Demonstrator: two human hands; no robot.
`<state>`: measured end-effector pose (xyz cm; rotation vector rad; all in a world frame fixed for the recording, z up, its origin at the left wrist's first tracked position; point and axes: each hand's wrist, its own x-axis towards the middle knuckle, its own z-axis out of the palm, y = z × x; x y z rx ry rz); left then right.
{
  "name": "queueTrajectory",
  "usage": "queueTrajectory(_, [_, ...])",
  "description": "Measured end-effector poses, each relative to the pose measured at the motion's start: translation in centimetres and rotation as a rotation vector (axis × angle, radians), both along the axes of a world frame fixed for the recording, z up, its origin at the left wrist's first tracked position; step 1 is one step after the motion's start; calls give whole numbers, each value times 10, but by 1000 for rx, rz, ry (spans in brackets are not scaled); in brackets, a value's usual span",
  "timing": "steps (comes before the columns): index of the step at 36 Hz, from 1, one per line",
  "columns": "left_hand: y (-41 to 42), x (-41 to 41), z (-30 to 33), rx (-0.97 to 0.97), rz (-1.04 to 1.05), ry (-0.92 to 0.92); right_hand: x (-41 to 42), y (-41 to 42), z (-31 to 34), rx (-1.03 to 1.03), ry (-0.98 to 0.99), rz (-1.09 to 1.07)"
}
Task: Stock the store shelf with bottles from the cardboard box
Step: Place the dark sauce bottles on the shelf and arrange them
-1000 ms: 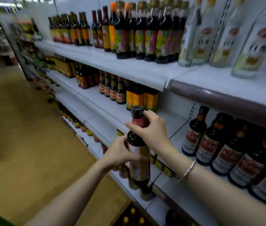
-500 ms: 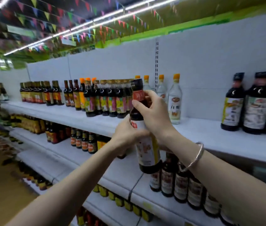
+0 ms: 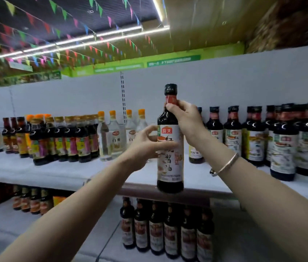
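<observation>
Since the earlier frame, bottle [image 3: 170,140] has come up to the top shelf [image 3: 58,173]; its base now sits level with the front lip, upright. Right hand [image 3: 186,121] pinches the neck just under the cap. Left hand [image 3: 145,144] is curled round the label, thumb across the front. Open gap lies between the clear bottles [image 3: 115,137] and the dark row [image 3: 253,137] to the right. Judgement: clear the lip, keep it vertical, set it in the gap with label forward, and release the neck only once the base sits flat. Cardboard box not in view.
</observation>
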<state>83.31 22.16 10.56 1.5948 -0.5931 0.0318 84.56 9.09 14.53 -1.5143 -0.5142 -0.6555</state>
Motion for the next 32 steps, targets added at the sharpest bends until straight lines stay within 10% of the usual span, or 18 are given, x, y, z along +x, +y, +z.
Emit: queueTrajectory(32, [-264, 101, -24, 155, -29, -76, 32, -248, -34, -282, 144, -445])
